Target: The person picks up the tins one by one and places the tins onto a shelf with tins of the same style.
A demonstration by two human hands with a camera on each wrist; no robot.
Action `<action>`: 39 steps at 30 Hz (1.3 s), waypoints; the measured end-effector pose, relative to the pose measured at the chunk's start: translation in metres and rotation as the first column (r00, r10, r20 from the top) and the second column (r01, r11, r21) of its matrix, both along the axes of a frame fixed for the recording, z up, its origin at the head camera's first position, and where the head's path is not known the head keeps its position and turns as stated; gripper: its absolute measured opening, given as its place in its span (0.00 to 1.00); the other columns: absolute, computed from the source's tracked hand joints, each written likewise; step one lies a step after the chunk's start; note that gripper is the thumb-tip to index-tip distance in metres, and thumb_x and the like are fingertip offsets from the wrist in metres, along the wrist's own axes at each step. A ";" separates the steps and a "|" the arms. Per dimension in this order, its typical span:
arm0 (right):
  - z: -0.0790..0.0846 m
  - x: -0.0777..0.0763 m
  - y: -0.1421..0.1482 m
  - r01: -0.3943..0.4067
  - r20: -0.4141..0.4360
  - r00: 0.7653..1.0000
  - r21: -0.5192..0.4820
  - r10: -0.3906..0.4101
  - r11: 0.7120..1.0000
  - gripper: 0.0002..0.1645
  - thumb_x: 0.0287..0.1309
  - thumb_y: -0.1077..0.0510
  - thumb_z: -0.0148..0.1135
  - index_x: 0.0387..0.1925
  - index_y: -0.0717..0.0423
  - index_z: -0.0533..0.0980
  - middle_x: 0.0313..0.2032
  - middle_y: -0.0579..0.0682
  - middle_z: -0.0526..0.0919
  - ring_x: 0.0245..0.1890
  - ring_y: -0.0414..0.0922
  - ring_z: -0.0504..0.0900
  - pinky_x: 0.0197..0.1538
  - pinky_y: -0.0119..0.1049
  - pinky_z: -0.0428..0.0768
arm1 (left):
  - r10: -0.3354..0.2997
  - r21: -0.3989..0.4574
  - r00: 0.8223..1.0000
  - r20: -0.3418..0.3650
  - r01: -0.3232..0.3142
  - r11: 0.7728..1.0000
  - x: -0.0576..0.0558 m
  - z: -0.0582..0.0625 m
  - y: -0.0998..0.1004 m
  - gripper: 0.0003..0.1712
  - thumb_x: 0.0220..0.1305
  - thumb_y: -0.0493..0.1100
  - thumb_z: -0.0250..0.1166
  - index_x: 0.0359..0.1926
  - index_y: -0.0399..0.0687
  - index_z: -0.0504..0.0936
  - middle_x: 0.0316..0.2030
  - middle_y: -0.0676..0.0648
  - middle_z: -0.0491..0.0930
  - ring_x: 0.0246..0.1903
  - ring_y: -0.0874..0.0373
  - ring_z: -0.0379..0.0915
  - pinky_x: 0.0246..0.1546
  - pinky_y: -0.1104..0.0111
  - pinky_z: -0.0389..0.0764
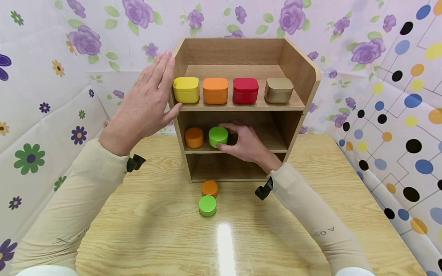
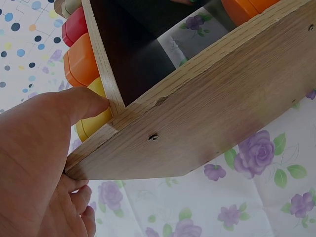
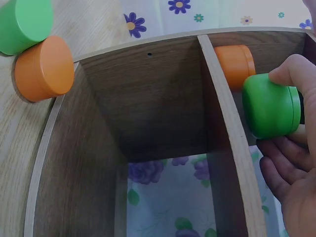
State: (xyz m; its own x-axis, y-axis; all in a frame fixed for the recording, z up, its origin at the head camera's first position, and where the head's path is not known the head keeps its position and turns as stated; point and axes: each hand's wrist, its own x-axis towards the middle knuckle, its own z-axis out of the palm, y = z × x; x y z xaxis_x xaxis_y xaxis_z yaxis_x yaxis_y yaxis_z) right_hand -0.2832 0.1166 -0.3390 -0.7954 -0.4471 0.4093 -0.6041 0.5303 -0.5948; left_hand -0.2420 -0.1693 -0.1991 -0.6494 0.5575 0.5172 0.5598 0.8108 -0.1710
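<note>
My feed shows an A lettered on the right sleeve [image 1: 310, 214]. Past two loose round tubs [image 1: 207, 207], I see the right hand [image 1: 246, 143] pinching a glossy green tub [image 1: 218, 138] at the middle level of the wood-grained shelf unit [image 1: 304, 73]; the straight-fingered left hand [image 1: 146, 97] touches the unit's side.

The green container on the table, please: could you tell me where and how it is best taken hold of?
I would grip the green container across its left and right sides, coming from above and the near side. It stands upright, round and flat-topped, with no handle showing; the orange container close behind crowds its far side.
</note>
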 end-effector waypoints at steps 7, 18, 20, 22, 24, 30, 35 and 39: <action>-0.005 -0.004 -0.004 0.006 0.018 1.000 0.013 -0.006 1.000 0.35 0.59 0.50 0.76 0.66 0.56 0.79 0.62 0.55 0.82 0.57 0.53 0.84 0.64 0.50 0.85 | -0.003 0.002 1.000 0.000 0.003 1.000 0.000 0.001 0.000 0.54 0.73 0.48 0.63 0.83 0.29 0.40 0.84 0.31 0.40 0.85 0.36 0.39 0.87 0.51 0.41; -0.010 -0.005 -0.007 -0.012 0.028 1.000 0.035 0.011 0.999 0.36 0.62 0.50 0.74 0.68 0.58 0.77 0.63 0.56 0.80 0.56 0.52 0.83 0.64 0.49 0.85 | -0.007 -0.004 1.000 -0.003 0.006 1.000 0.000 0.000 0.000 0.54 0.73 0.48 0.62 0.83 0.29 0.40 0.84 0.31 0.41 0.85 0.36 0.39 0.87 0.51 0.42; -0.010 -0.005 -0.006 -0.009 0.023 1.000 0.043 0.008 0.999 0.38 0.61 0.49 0.74 0.69 0.58 0.76 0.65 0.56 0.80 0.58 0.53 0.83 0.65 0.49 0.84 | -0.006 -0.005 1.000 -0.004 0.006 1.000 -0.001 0.000 -0.001 0.54 0.74 0.48 0.62 0.83 0.29 0.40 0.84 0.30 0.41 0.85 0.36 0.39 0.87 0.51 0.41; -0.008 -0.005 -0.006 -0.001 0.010 1.000 0.052 0.001 0.999 0.39 0.61 0.48 0.75 0.70 0.58 0.75 0.66 0.56 0.80 0.60 0.53 0.83 0.66 0.49 0.84 | -0.005 -0.006 1.000 -0.002 0.005 1.000 -0.001 0.000 -0.001 0.54 0.73 0.48 0.62 0.83 0.29 0.40 0.84 0.31 0.41 0.85 0.36 0.39 0.87 0.51 0.41; -0.006 -0.003 -0.004 0.007 -0.006 1.000 0.057 -0.006 0.998 0.41 0.60 0.47 0.76 0.71 0.58 0.75 0.67 0.56 0.80 0.62 0.54 0.83 0.68 0.49 0.83 | -0.003 -0.007 1.000 0.000 0.003 1.000 -0.001 0.000 0.000 0.54 0.73 0.49 0.62 0.83 0.29 0.40 0.84 0.31 0.41 0.85 0.36 0.39 0.87 0.51 0.42; 0.005 0.005 0.003 -0.003 -0.083 0.996 0.051 0.007 0.999 0.43 0.58 0.47 0.78 0.70 0.62 0.75 0.65 0.56 0.83 0.64 0.53 0.83 0.70 0.48 0.81 | 0.003 -0.006 1.000 0.004 -0.003 1.000 -0.001 0.000 -0.001 0.54 0.73 0.49 0.63 0.83 0.29 0.40 0.84 0.31 0.40 0.85 0.36 0.38 0.87 0.51 0.42; 0.015 0.018 0.011 -0.048 -0.165 0.985 0.042 0.054 0.998 0.42 0.56 0.50 0.80 0.68 0.62 0.76 0.64 0.58 0.84 0.63 0.53 0.84 0.69 0.48 0.82 | 0.001 -0.005 1.000 0.004 -0.001 1.000 -0.001 0.000 -0.001 0.55 0.73 0.49 0.63 0.83 0.29 0.39 0.84 0.31 0.40 0.85 0.36 0.39 0.87 0.51 0.41; 0.018 0.029 0.018 -0.101 -0.197 0.975 0.040 0.107 0.994 0.40 0.56 0.53 0.81 0.67 0.63 0.77 0.62 0.59 0.84 0.61 0.53 0.84 0.68 0.48 0.83 | 0.002 -0.008 1.000 0.004 -0.002 1.000 -0.001 0.000 -0.001 0.54 0.73 0.49 0.63 0.83 0.29 0.40 0.84 0.31 0.41 0.85 0.36 0.39 0.87 0.50 0.43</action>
State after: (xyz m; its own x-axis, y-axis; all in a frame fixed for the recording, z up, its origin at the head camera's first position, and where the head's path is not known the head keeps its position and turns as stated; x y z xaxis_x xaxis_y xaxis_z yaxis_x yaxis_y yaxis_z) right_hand -0.2546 0.1344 -0.3210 -0.6479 -0.5374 0.5398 -0.7615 0.4739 -0.4422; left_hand -0.2433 -0.1700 -0.1990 -0.6527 0.5599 0.5104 0.5587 0.8107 -0.1749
